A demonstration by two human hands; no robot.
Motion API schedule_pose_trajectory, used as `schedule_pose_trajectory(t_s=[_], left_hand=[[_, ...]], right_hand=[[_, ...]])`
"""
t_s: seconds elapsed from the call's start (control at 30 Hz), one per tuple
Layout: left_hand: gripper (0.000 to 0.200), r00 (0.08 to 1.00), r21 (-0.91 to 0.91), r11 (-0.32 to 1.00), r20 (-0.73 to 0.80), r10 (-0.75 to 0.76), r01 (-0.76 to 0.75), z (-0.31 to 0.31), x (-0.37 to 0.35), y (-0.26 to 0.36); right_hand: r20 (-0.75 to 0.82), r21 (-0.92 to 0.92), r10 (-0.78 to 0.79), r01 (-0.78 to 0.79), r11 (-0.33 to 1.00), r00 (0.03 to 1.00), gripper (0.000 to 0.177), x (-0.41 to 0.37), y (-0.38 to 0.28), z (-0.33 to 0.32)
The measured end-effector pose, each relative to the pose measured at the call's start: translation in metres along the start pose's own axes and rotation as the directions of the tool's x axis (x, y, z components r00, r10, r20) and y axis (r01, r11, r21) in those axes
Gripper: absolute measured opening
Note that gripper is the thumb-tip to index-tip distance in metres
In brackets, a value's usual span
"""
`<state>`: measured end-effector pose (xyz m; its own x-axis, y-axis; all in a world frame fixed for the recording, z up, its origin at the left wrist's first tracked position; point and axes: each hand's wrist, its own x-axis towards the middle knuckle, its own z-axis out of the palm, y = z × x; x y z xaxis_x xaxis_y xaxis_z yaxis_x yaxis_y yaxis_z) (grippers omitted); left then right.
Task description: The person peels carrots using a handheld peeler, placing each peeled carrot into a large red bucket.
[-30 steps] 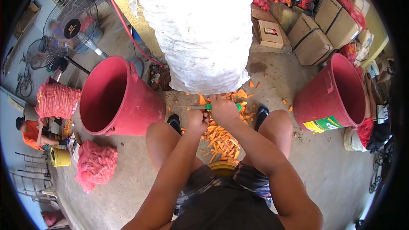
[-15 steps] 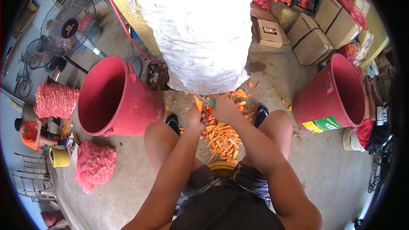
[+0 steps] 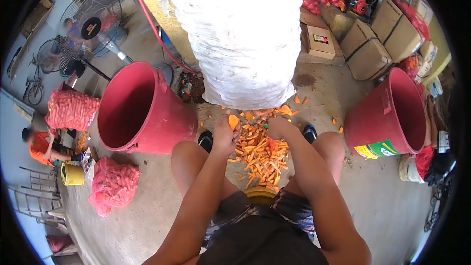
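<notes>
My left hand [image 3: 225,135] is closed around an orange carrot [image 3: 233,121], whose cut end shows above the fingers. To its right, my right hand [image 3: 279,128] is closed on a small green-handled tool [image 3: 266,125]; most of that tool is hidden by the fingers. Between and below both hands, a pile of orange carrot pieces [image 3: 260,157] covers the floor between my legs. The tall white sack [image 3: 240,39] stands just beyond my hands, with orange contents at its top.
Large red bins stand at the left [image 3: 174,118] and right [image 3: 365,113]. Pink mesh bags [image 3: 114,181] lie farther left, near a seated person in orange [image 3: 39,147]. Cardboard boxes [image 3: 365,51] are at the upper right, and a fan [image 3: 91,28] at the upper left.
My right hand has moved right, away from my left hand. The carrot in my left hand now shows a rounder, shorter face. The whole view has shifted slightly.
</notes>
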<state>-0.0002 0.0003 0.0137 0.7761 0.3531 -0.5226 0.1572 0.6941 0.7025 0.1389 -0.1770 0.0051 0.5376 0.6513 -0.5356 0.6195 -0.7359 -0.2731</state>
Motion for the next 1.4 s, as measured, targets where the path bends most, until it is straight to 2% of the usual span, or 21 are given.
schedule_pose_trajectory(t_s=[0.13, 0.2, 0.27, 0.33, 0.37, 0.47, 0.53, 0.57, 0.63, 0.7, 0.73, 0.8, 0.83, 0.93, 1.0, 1.1, 1.17, 1.23, 1.33, 1.37, 1.4], left_hand=[[0.030, 0.986, -0.012, 0.988, -0.063, 0.153, -0.154, -0.031, 0.000, 0.044], [0.036, 0.981, -0.458, 0.870, -0.039, 0.188, -0.184, -0.066, 0.008, 0.094], [0.047, 0.802, -0.709, 0.628, 0.149, 0.578, -0.321, -0.110, 0.020, 0.147], [0.058, 0.770, -0.778, 0.361, -0.235, 0.593, -0.514, -0.088, 0.000, 0.190], [0.058, 0.764, -0.779, 0.357, -0.229, 0.604, -0.515, -0.070, -0.005, 0.203], [0.066, 0.723, -0.268, 0.695, -0.010, 0.691, -0.668, 0.005, -0.010, 0.227], [0.058, 0.618, 0.110, 0.609, 0.196, 0.762, -0.786, 0.064, -0.002, 0.251], [0.050, 0.573, 0.237, 0.523, 0.290, 0.766, -0.819, 0.100, -0.003, 0.266], [0.042, 0.373, 0.495, 0.121, 0.451, 0.811, -0.861, 0.169, 0.003, 0.289], [0.043, 0.090, 0.610, -0.458, 0.657, 0.748, -0.647, 0.220, 0.012, 0.308], [0.043, 0.085, 0.607, -0.459, 0.657, 0.749, -0.648, 0.235, 0.025, 0.314], [0.030, -0.090, 0.539, -0.750, 0.786, 0.611, -0.383, 0.257, 0.044, 0.315], [0.030, -0.092, 0.539, -0.751, 0.786, 0.611, -0.381, 0.259, 0.051, 0.309], [0.013, 0.099, 0.497, -0.851, 0.868, 0.487, -0.170, 0.246, 0.070, 0.273], [0.010, 0.128, 0.517, -0.814, 0.855, 0.502, -0.265, 0.215, 0.095, 0.247], [0.013, 0.089, 0.576, -0.689, 0.791, 0.605, -0.439, 0.205, 0.093, 0.244], [0.018, -0.157, 0.417, -0.760, 0.819, 0.552, -0.499, 0.217, 0.073, 0.261], [0.025, -0.182, 0.496, -0.572, 0.631, 0.754, -0.653, 0.232, 0.070, 0.289], [0.037, 0.048, 0.687, -0.455, 0.579, 0.814, -0.567, 0.252, 0.076, 0.350], [0.037, 0.042, 0.686, -0.455, 0.575, 0.817, -0.568, 0.256, 0.075, 0.357], [0.043, 0.264, 0.790, -0.480, 0.591, 0.762, -0.382, 0.262, 0.068, 0.361]], right_hand=[[-0.002, -0.018, 0.026, -0.026, 0.999, 1.000, 0.025, -0.013, 0.009, -0.012], [-0.048, 0.020, 0.045, -0.044, 0.999, 0.998, 0.026, -0.022, 0.017, -0.023], [-0.263, 0.150, 0.029, 0.012, 0.989, 0.964, 0.028, -0.046, 0.022, -0.041], [-0.255, 0.146, 0.015, 0.023, 0.989, 0.967, 0.031, -0.054, 0.031, -0.051], [-0.282, 0.172, 0.019, 0.031, 0.985, 0.959, 0.029, -0.056, 0.036, -0.052], [-0.322, 0.204, 0.034, 0.034, 0.978, 0.946, 0.029, -0.060, 0.037, -0.057], [-0.332, 0.207, 0.049, 0.022, 0.978, 0.942, 0.030, -0.061, 0.038, -0.057], [-0.337, 0.220, 0.047, 0.030, 0.975, 0.940, 0.030, -0.059, 0.039, -0.056], [-0.347, 0.230, 0.048, 0.036, 0.972, 0.937, 0.030, -0.057, 0.042, -0.058], [-0.332, 0.211, 0.038, 0.035, 0.977, 0.943, 0.030, -0.058, 0.044, -0.063], [-0.336, 0.208, 0.039, 0.034, 0.978, 0.941, 0.030, -0.058, 0.046, -0.065], [-0.308, 0.219, 0.049, 0.021, 0.975, 0.950, 0.037, -0.058, 0.051, -0.071], [-0.311, 0.219, 0.047, 0.023, 0.976, 0.949, 0.037, -0.060, 0.054, -0.073], [-0.351, 0.253, 0.057, 0.036, 0.967, 0.935, 0.035, -0.068, 0.060, -0.077], [-0.340, 0.297, 0.057, 0.050, 0.954, 0.939, 0.035, -0.072, 0.065, -0.079], [-0.378, 0.299, 0.062, 0.058, 0.952, 0.924, 0.035, -0.071, 0.077, -0.076], [-0.379, 0.323, 0.074, 0.057, 0.945, 0.922, 0.033, -0.074, 0.078, -0.080], [-0.376, 0.345, 0.083, 0.056, 0.937, 0.923, 0.031, -0.073, 0.077, -0.083], [-0.306, 0.336, 0.085, 0.024, 0.941, 0.948, 0.032, -0.068, 0.076, -0.090], [-0.326, 0.327, 0.085, 0.028, 0.945, 0.941, 0.031, -0.065, 0.075, -0.087], [-0.345, 0.319, 0.086, 0.031, 0.947, 0.935, 0.031, -0.062, 0.075, -0.085]])
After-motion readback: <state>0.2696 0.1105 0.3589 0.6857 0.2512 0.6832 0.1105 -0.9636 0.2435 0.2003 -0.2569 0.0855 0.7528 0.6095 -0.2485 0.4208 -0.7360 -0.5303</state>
